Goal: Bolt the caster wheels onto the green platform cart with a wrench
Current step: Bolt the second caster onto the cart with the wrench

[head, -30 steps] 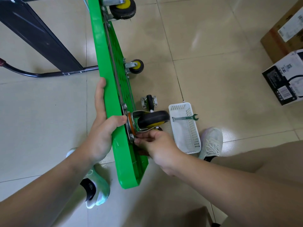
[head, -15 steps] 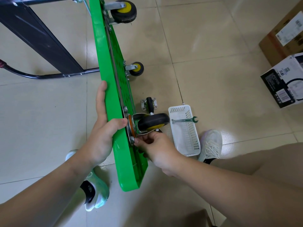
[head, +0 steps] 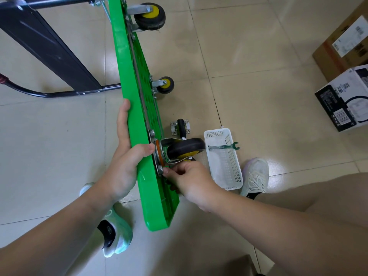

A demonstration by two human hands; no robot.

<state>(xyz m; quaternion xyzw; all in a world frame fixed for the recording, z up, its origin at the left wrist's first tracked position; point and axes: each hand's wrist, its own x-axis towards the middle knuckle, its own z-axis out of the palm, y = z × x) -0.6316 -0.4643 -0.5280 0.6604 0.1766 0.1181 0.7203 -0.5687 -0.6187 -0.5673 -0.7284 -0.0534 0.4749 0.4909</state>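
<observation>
Your green cart (head: 151, 188) stands on its edge on the floor. It looks stiff but tippy, so your left hand (head: 123, 168) wraps round its top rim, thumb hooked over. Your right hand (head: 191, 182) pinches a small, slippery-looking bolt (head: 160, 168) at the near corner of the caster wheel (head: 185, 148) plate, and the wrench (head: 223, 146) lies across the white basket (head: 229, 176).

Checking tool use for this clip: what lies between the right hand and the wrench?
Head view: a strip of floor tile, then the white basket's side wall. The wrench lies across the basket, away from the right hand.
</observation>
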